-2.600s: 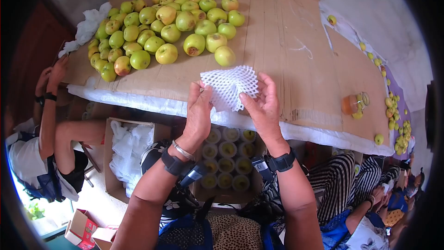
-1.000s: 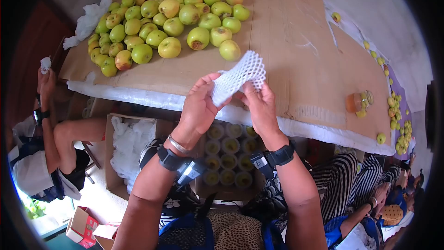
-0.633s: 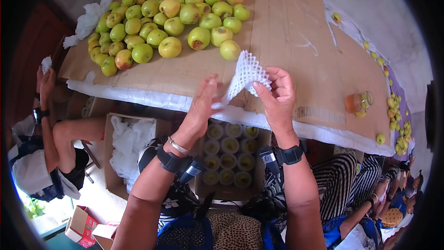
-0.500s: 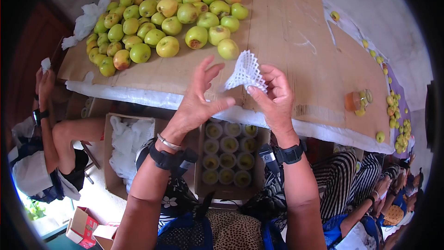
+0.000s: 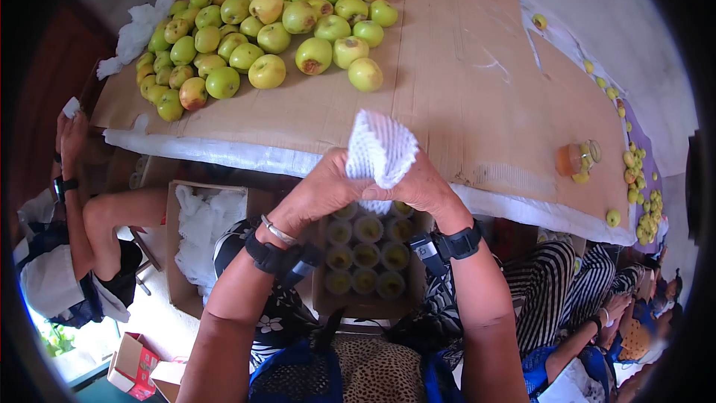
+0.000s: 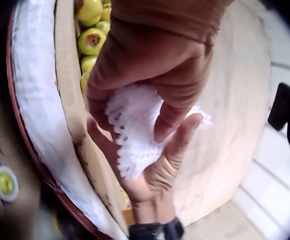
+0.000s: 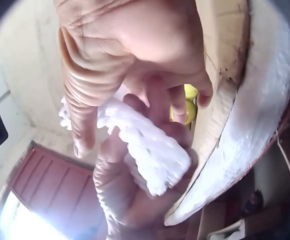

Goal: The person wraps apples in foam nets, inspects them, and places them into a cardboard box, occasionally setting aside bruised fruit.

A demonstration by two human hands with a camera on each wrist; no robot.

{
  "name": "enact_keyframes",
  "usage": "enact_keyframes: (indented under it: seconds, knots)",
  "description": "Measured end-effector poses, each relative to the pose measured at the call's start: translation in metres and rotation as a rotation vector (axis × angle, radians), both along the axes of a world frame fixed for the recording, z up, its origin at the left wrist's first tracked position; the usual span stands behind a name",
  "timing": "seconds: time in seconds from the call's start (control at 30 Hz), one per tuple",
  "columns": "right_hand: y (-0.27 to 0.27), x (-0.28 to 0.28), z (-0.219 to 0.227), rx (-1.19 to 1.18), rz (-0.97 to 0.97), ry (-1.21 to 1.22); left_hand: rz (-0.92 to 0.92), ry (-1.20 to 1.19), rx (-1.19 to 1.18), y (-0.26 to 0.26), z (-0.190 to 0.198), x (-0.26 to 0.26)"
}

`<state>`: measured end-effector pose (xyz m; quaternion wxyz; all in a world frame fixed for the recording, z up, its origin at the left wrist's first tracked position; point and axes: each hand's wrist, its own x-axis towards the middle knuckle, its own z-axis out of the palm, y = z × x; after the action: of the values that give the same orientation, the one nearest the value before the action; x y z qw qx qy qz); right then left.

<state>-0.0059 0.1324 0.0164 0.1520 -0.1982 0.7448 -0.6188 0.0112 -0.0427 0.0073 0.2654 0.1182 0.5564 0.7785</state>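
Note:
A white foam fruit net is held up in both hands over the near edge of the cardboard-covered table. My left hand grips it from the left; in the left wrist view the thumb lies against the mesh. From the other side my right hand holds it, its fingers partly hidden behind the net in the head view. Bunched and folded, the net runs between the two hands in the right wrist view. A pile of green-yellow apples lies beyond, some with brown spots.
Below the table edge stands a box of apples in foam nets. Left of it, a carton holds white nets. A glass jar stands on the table's right side. Other people sit left and right.
The left hand let go of the net and spread its fingers while the right held it. Now the left hand has come back onto the net, and both hands are lower and closer together.

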Motion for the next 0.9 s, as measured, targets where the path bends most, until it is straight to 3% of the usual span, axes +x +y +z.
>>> enact_keyframes:
  seconds: [0.1,0.13,0.27,0.4,0.5,0.53,0.63,0.73,0.83,0.9]
  knots:
    - [-0.007,0.003,0.006,-0.327,0.128,-0.275,-0.067,-0.032,-0.168,0.008,0.007,0.012]
    - [-0.009,0.005,0.009,-0.33,0.166,-0.222,0.129,-0.05,-0.088,0.015,0.012,0.022]
    - [-0.012,0.007,0.005,-0.441,-0.031,-0.212,-0.298,-0.319,-0.016,0.011,0.002,0.011]
    - [-0.013,0.008,0.002,-0.382,-0.062,-0.164,-0.189,-0.3,0.025,0.014,0.011,0.02]
    - [-0.02,0.011,0.007,-0.664,-0.156,-0.336,-0.326,-0.167,-0.181,0.012,-0.002,0.018]
    - [-0.024,0.011,0.009,-0.687,-0.164,-0.33,-0.227,-0.111,-0.168,0.015,-0.001,0.021]
    - [-0.026,0.013,0.011,-0.752,-0.196,-0.381,-0.216,-0.221,-0.084,0.016,-0.002,0.025]
    - [-0.023,0.011,0.011,-0.823,-0.257,-0.415,-0.298,-0.154,-0.21,0.013,-0.004,0.019]
    - [-0.015,0.003,0.014,-0.848,-0.341,-0.414,-0.108,0.237,-0.214,0.021,-0.004,0.022]
    - [-0.013,-0.001,0.016,-0.821,-0.411,-0.387,-0.112,0.314,-0.159,0.022,-0.009,0.018]
